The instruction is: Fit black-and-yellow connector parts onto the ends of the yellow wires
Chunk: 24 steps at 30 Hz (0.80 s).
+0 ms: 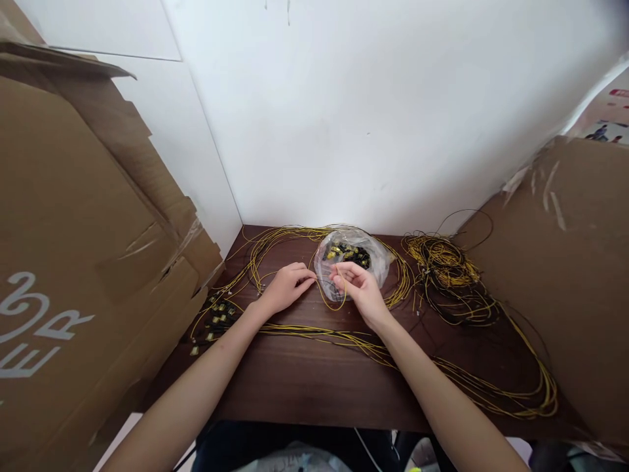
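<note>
Left of centre the left hand (289,286) pinches a yellow wire (335,309) looping mid-frame by a clear plastic bag (379,257), the right hand (362,292) grips it just right of centre, and a wire tangle (445,262) lies farther right.

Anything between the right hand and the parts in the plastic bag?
Perhaps the plastic bag, at its near edge; how high the right hand sits is unclear. Nothing else visible blocks the parts; the held yellow wire loops on the near side.
</note>
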Available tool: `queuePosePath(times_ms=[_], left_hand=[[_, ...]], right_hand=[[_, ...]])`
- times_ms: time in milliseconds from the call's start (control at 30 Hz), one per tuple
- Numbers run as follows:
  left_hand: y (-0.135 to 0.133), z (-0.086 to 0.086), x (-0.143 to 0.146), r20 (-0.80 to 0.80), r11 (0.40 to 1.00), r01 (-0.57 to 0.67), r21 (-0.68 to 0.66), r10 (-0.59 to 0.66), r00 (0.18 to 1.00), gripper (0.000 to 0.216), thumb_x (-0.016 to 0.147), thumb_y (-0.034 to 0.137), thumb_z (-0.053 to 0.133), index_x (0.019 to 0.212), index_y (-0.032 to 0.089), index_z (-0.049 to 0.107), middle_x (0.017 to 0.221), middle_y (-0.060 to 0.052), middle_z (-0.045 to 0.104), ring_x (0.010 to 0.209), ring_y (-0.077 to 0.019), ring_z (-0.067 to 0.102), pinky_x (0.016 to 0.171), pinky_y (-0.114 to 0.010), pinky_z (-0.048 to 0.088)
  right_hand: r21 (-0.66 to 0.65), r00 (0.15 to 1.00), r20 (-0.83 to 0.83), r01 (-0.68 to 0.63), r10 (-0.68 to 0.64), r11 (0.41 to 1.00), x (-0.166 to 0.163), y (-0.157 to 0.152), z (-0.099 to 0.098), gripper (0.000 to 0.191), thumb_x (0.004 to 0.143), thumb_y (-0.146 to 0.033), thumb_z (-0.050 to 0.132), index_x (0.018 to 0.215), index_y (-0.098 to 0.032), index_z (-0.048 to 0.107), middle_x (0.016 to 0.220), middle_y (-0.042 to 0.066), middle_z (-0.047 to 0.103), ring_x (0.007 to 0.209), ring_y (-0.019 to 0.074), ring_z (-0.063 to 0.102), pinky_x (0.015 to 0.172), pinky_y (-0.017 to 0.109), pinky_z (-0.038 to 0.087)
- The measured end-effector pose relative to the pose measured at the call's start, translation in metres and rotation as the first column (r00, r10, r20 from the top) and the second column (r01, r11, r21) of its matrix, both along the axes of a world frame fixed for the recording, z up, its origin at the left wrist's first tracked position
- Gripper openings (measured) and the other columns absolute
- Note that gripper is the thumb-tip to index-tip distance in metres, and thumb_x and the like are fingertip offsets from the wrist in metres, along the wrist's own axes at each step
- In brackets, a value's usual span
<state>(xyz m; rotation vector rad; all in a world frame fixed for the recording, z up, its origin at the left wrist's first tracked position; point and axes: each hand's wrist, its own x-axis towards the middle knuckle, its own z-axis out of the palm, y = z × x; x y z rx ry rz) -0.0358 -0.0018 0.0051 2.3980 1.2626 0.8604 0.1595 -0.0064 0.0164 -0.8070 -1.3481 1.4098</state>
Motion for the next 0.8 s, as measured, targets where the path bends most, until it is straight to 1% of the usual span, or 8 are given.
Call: queuePosePath(times_ms=[67, 133, 233, 300, 400, 567, 700, 800], left_hand=[[0.000, -0.001, 0.000, 0.001, 1.000, 0.003, 0.007, -0.003, 1.000, 0.023, 0.088, 0.025, 0.046, 0.089, 0.015, 0.067, 0.078, -0.005, 0.059, 0.075, -0.0138, 0.053, 0.069, -0.024, 0.041], [-0.001, -0.001, 0.001, -0.001, 1.000, 0.007, 0.012, -0.007, 1.000, 0.023, 0.088, 0.024, 0.046, 0.089, 0.014, 0.067, 0.079, -0.005, 0.059, 0.076, -0.0139, 0.053, 0.070, -0.024, 0.041], [-0.001, -0.001, 0.001, 0.002, 1.000, 0.022, 0.018, -0.022, 1.000, 0.022, 0.088, 0.024, 0.047, 0.089, 0.015, 0.067, 0.081, -0.005, 0.059, 0.078, -0.0140, 0.053, 0.071, -0.024, 0.041], [-0.001, -0.001, 0.001, 0.009, 0.999, 0.029, 0.019, -0.029, 1.000, 0.022, 0.088, 0.023, 0.047, 0.090, 0.015, 0.067, 0.082, -0.005, 0.059, 0.079, -0.0140, 0.054, 0.071, -0.024, 0.042], [-0.001, -0.002, 0.001, 0.019, 0.999, 0.030, 0.017, -0.030, 0.999, 0.023, 0.088, 0.023, 0.046, 0.090, 0.015, 0.067, 0.082, -0.005, 0.059, 0.078, -0.0140, 0.054, 0.070, -0.024, 0.042], [-0.002, -0.002, 0.000, 0.025, 0.999, 0.029, 0.022, -0.029, 0.999, 0.022, 0.088, 0.024, 0.047, 0.089, 0.015, 0.067, 0.080, -0.005, 0.059, 0.077, -0.0137, 0.054, 0.069, -0.024, 0.041], [-0.002, -0.002, 0.001, 0.021, 0.998, 0.050, 0.028, -0.051, 0.998, 0.023, 0.088, 0.024, 0.046, 0.090, 0.016, 0.067, 0.081, -0.005, 0.059, 0.078, -0.0139, 0.054, 0.071, -0.024, 0.041], [-0.003, -0.003, 0.001, 0.025, 0.998, 0.064, 0.028, -0.065, 0.998, 0.023, 0.088, 0.025, 0.047, 0.091, 0.016, 0.068, 0.081, -0.005, 0.059, 0.078, -0.0139, 0.054, 0.071, -0.024, 0.041]], right_hand=[[0.071, 0.988, 0.150, 0.013, -0.024, 0.997, -0.004, -0.003, -0.005, 0.023, 0.076, -0.035, 0.062, 0.090, -0.018, 0.062, 0.075, 0.001, 0.062, 0.063, 0.0122, 0.053, 0.057, 0.024, 0.042], [0.211, 0.948, 0.303, 0.033, -0.098, 0.977, -0.004, -0.005, -0.009, 0.020, 0.079, -0.034, 0.058, 0.088, -0.017, 0.063, 0.074, 0.001, 0.061, 0.063, 0.0127, 0.052, 0.059, 0.025, 0.041], [0.436, 0.858, 0.445, 0.042, -0.256, 0.899, -0.002, -0.005, -0.012, 0.016, 0.082, -0.029, 0.054, 0.083, -0.017, 0.064, 0.078, 0.003, 0.062, 0.069, 0.0147, 0.053, 0.064, 0.027, 0.041], [0.507, 0.818, 0.472, 0.054, -0.329, 0.860, 0.000, -0.004, -0.013, 0.014, 0.082, -0.026, 0.054, 0.082, -0.017, 0.064, 0.081, 0.005, 0.063, 0.074, 0.0163, 0.055, 0.068, 0.028, 0.041], [0.530, 0.770, 0.513, 0.065, -0.380, 0.846, 0.003, -0.002, -0.016, 0.014, 0.082, -0.024, 0.053, 0.082, -0.017, 0.064, 0.084, 0.006, 0.064, 0.079, 0.0183, 0.055, 0.073, 0.030, 0.042], [0.545, 0.722, 0.574, 0.016, -0.387, 0.838, 0.004, 0.000, -0.020, 0.015, 0.082, -0.025, 0.054, 0.084, -0.016, 0.066, 0.086, 0.007, 0.065, 0.084, 0.0199, 0.055, 0.077, 0.032, 0.041], [0.541, 0.706, 0.610, -0.039, -0.360, 0.840, 0.001, -0.002, -0.018, 0.023, 0.087, -0.031, 0.050, 0.085, -0.017, 0.067, 0.082, 0.006, 0.066, 0.080, 0.0182, 0.055, 0.076, 0.030, 0.038], [0.525, 0.654, 0.666, -0.069, -0.359, 0.848, -0.001, -0.004, -0.018, 0.029, 0.088, -0.039, 0.048, 0.082, -0.018, 0.067, 0.077, 0.004, 0.065, 0.079, 0.0180, 0.053, 0.074, 0.030, 0.035]])
